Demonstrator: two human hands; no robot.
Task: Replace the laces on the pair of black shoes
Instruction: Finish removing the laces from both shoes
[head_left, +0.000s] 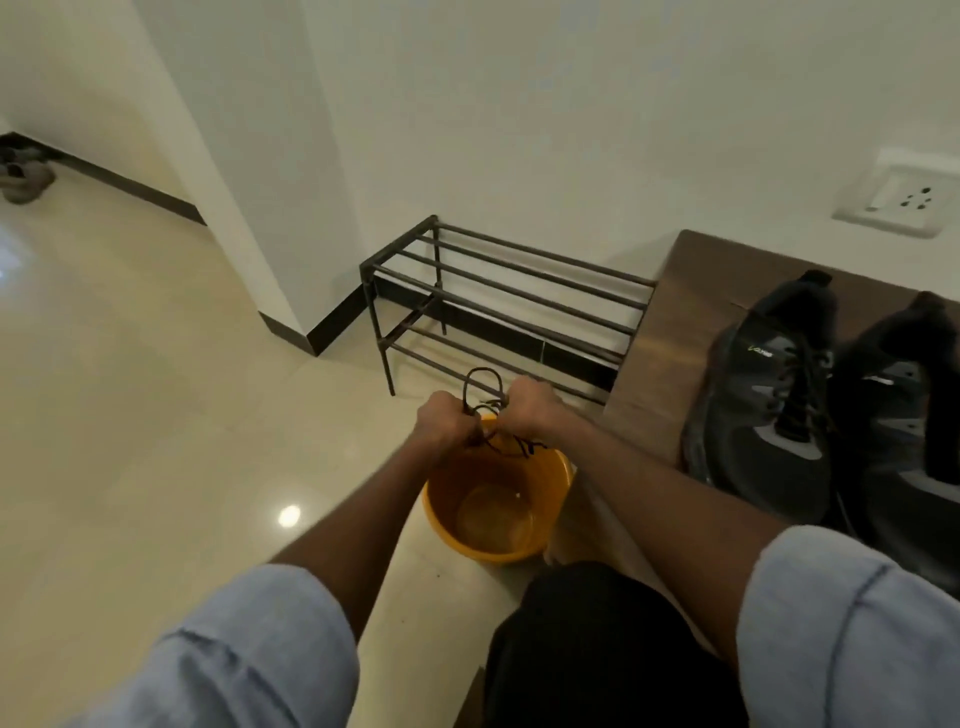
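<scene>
Two fists are seen clenched on one black shoelace (480, 387): left hand (445, 418) and right hand (531, 408), over the orange bucket (558, 470). Lace handling is judged the step in hand. The black shoes (769, 395) rest on a wooden board (675, 312), right; one is laced, so its removal is likely next.

The person wears a pale blue shirt, its sleeves (249, 649) rolled above the elbows, forearms bare, and dark black trousers (597, 649).
</scene>
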